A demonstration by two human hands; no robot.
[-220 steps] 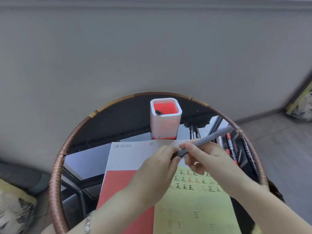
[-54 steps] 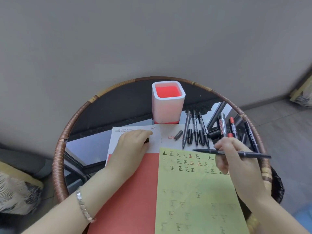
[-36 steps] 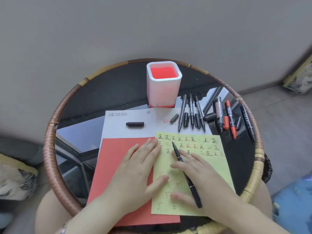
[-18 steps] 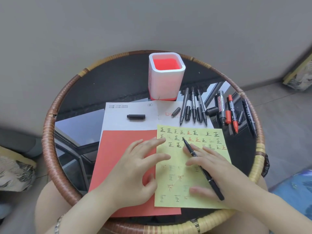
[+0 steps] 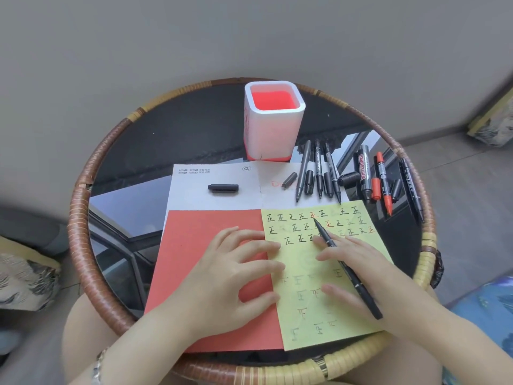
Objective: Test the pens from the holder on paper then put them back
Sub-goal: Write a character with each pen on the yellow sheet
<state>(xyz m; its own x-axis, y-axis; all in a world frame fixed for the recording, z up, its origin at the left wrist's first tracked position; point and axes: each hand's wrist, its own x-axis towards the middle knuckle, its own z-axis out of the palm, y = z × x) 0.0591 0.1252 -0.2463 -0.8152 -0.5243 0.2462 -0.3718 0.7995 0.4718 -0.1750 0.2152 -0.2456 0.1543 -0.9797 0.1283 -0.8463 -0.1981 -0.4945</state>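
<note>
Wicker-rimmed and round, the desk (image 5: 83, 218) had a dark, glossy top that carried everything. Across its near half lay a red sheet (image 5: 194, 245) with a white sheet (image 5: 194, 195) showing beyond its far edge, and a yellow paper (image 5: 302, 262) covered in small handwritten marks lay on the right side of the red one. The left hand (image 5: 230, 276) rested flat, fingers (image 5: 261, 245) spread and released, straddling the seam between the red sheet and the yellow paper, holding nothing. The right hand (image 5: 358, 273) lay on the yellow paper just beside it, loosely clasping a black pen (image 5: 347, 270); the pen ran along the hand between its fingers (image 5: 333, 254), its bare tip reaching past the fingertips to the upper rows of marks and its back end sticking out near the wrist. At the far edge of the desk stood the white holder (image 5: 273, 134) with a red inside, upright, no pens visible in it. Just right of the holder, uncapped pens (image 5: 319, 173) lay side by side with loose caps among them, tips towards the person. Farther right lay thicker markers (image 5: 365, 173), one of them red, near the rim. A single black cap (image 5: 223, 188) lay alone on the white sheet, well apart from both hands.
</note>
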